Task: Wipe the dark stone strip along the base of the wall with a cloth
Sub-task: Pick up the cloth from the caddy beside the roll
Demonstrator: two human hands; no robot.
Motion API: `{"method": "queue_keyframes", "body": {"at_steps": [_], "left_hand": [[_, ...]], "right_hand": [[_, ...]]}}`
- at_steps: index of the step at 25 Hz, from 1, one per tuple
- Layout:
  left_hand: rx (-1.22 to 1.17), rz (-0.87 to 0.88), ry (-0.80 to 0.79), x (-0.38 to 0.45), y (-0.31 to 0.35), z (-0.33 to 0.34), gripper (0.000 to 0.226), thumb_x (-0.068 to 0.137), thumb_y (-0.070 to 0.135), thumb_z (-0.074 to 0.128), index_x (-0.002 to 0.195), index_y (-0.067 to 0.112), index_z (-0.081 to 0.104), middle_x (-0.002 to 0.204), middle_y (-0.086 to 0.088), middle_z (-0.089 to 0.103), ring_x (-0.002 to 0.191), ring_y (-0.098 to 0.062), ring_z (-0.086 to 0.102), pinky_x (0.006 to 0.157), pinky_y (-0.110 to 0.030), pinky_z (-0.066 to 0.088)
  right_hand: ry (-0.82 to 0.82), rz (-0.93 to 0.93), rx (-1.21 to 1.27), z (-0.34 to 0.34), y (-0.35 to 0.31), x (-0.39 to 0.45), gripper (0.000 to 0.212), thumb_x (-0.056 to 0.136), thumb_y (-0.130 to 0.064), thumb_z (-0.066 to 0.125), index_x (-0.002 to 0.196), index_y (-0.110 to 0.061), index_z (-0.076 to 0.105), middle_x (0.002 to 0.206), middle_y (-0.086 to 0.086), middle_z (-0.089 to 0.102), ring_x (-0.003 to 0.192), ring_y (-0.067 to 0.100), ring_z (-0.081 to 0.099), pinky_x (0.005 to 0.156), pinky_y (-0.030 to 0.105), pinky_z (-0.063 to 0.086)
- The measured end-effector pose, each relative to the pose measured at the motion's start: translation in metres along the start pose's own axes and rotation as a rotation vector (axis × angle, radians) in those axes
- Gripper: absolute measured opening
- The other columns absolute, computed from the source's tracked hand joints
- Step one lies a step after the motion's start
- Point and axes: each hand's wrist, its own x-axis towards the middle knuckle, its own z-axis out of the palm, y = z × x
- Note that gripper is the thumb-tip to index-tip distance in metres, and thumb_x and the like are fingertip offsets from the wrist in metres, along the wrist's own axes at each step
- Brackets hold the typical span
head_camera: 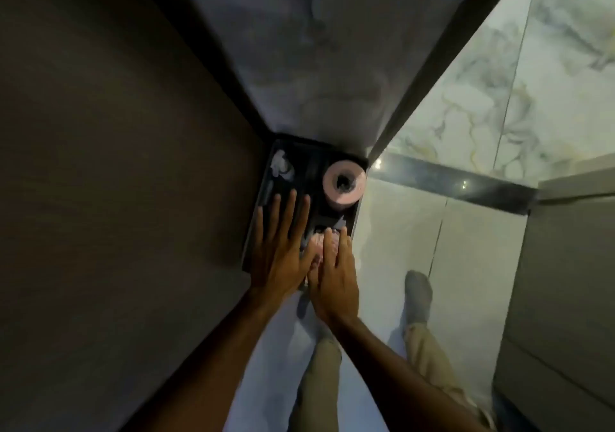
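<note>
From the head view, my left hand (281, 248) lies flat, fingers spread, on the dark tray (301, 162); my right hand (334, 276) covers a pale crumpled cloth (316, 243) — grip unclear. The dark stone strip (466, 183) sits well apart, seemingly unwiped — all remains.

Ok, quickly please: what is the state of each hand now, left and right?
Left hand: open, fingers spread flat on the dark tray, holding nothing.
Right hand: open, pressing down on a pinkish cloth; not clearly gripping it.

left hand (279, 251) flat, fingers spread, right hand (336, 275) alongside
</note>
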Motion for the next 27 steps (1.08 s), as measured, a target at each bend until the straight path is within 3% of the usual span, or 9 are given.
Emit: {"method": "queue_keyframes", "body": {"at_steps": [5, 8, 10, 13, 17, 20, 22, 24, 27], "left_hand": [[-0.039, 0.021, -0.102, 0.055, -0.007, 0.092, 0.085, 0.108, 0.062, 0.017, 0.178, 0.015, 0.009, 0.188, -0.014, 0.005, 0.174, -0.036, 0.004, 0.141, -0.063, 0.008], [-0.029, 0.074, -0.121, 0.052, -0.011, 0.131, 0.090, 0.105, 0.066, 0.010, 0.178, 0.015, 0.004, 0.187, -0.015, -0.002, 0.173, -0.036, -0.003, 0.141, -0.061, 0.001], [0.025, 0.089, -0.134, 0.053, -0.021, 0.144, 0.090, 0.105, 0.066, 0.011, 0.178, 0.015, -0.001, 0.187, -0.017, -0.006, 0.173, -0.039, -0.004, 0.141, -0.064, 0.003], [0.025, 0.101, -0.064, 0.051, -0.023, 0.161, 0.090, 0.107, 0.065, 0.016, 0.178, 0.013, 0.001, 0.187, -0.021, -0.001, 0.173, -0.043, 0.001, 0.140, -0.066, 0.007], [0.005, 0.095, -0.007, 0.052, -0.022, 0.167, 0.089, 0.110, 0.069, 0.005, 0.178, 0.012, 0.003, 0.187, -0.021, 0.002, 0.173, -0.043, 0.003, 0.139, -0.064, 0.004], [0.000, 0.092, -0.049, 0.054, -0.023, 0.163, 0.092, 0.107, 0.067, 0.020, 0.178, 0.012, 0.002, 0.187, -0.021, 0.000, 0.173, -0.043, 0.001, 0.139, -0.069, 0.006], [0.007, 0.091, -0.070, 0.054, -0.022, 0.155, 0.093, 0.106, 0.067, 0.023, 0.178, 0.011, 0.001, 0.186, -0.021, -0.001, 0.173, -0.044, 0.000, 0.138, -0.070, 0.005], [0.012, 0.092, -0.071, 0.051, -0.015, 0.136, 0.092, 0.107, 0.065, 0.024, 0.178, 0.009, 0.005, 0.186, -0.022, 0.000, 0.172, -0.044, 0.001, 0.138, -0.071, 0.007], [0.008, 0.098, -0.078, 0.043, 0.008, 0.095, 0.089, 0.107, 0.060, 0.026, 0.177, 0.006, 0.011, 0.185, -0.024, 0.003, 0.172, -0.044, 0.004, 0.138, -0.069, 0.009]], "right_hand": [[-0.217, 0.176, -0.150, 0.090, 0.055, 0.061, 0.088, 0.116, -0.029, 0.055, 0.177, -0.012, -0.007, 0.185, 0.014, -0.017, 0.174, 0.032, -0.015, 0.144, 0.048, 0.007], [-0.244, 0.208, -0.163, 0.114, 0.068, 0.071, 0.088, 0.118, -0.030, 0.047, 0.174, -0.011, -0.019, 0.182, 0.016, -0.027, 0.172, 0.034, -0.021, 0.144, 0.047, 0.002], [-0.265, 0.218, -0.189, 0.120, 0.071, 0.082, 0.083, 0.119, -0.031, 0.041, 0.175, -0.014, -0.018, 0.183, 0.014, -0.028, 0.173, 0.033, -0.020, 0.144, 0.050, 0.007], [-0.289, 0.277, -0.182, 0.128, 0.079, 0.086, 0.090, 0.116, -0.034, 0.050, 0.176, -0.021, -0.015, 0.184, 0.010, -0.025, 0.173, 0.032, -0.017, 0.138, 0.062, 0.028], [-0.272, 0.243, -0.179, 0.134, 0.087, 0.084, 0.087, 0.116, -0.025, 0.048, 0.175, -0.017, -0.015, 0.184, 0.013, -0.023, 0.173, 0.035, -0.017, 0.141, 0.059, 0.019], [-0.176, 0.202, -0.083, 0.130, 0.088, 0.087, 0.071, 0.117, -0.010, 0.043, 0.176, -0.004, 0.005, 0.186, 0.020, -0.004, 0.175, 0.037, -0.003, 0.144, 0.050, 0.008], [-0.157, 0.220, 0.025, 0.119, 0.081, 0.072, 0.067, 0.114, -0.003, 0.045, 0.174, -0.001, 0.016, 0.186, 0.020, 0.006, 0.175, 0.036, 0.004, 0.144, 0.051, 0.010], [-0.177, 0.180, 0.116, 0.093, 0.068, 0.046, 0.074, 0.112, 0.000, 0.049, 0.176, -0.005, 0.012, 0.187, 0.014, 0.003, 0.175, 0.031, 0.000, 0.143, 0.053, 0.014], [-0.138, 0.095, 0.240, 0.031, 0.055, 0.012, 0.087, 0.108, 0.007, 0.056, 0.175, -0.017, 0.006, 0.187, 0.002, 0.000, 0.174, 0.021, -0.006, 0.144, 0.046, 0.018]]}}
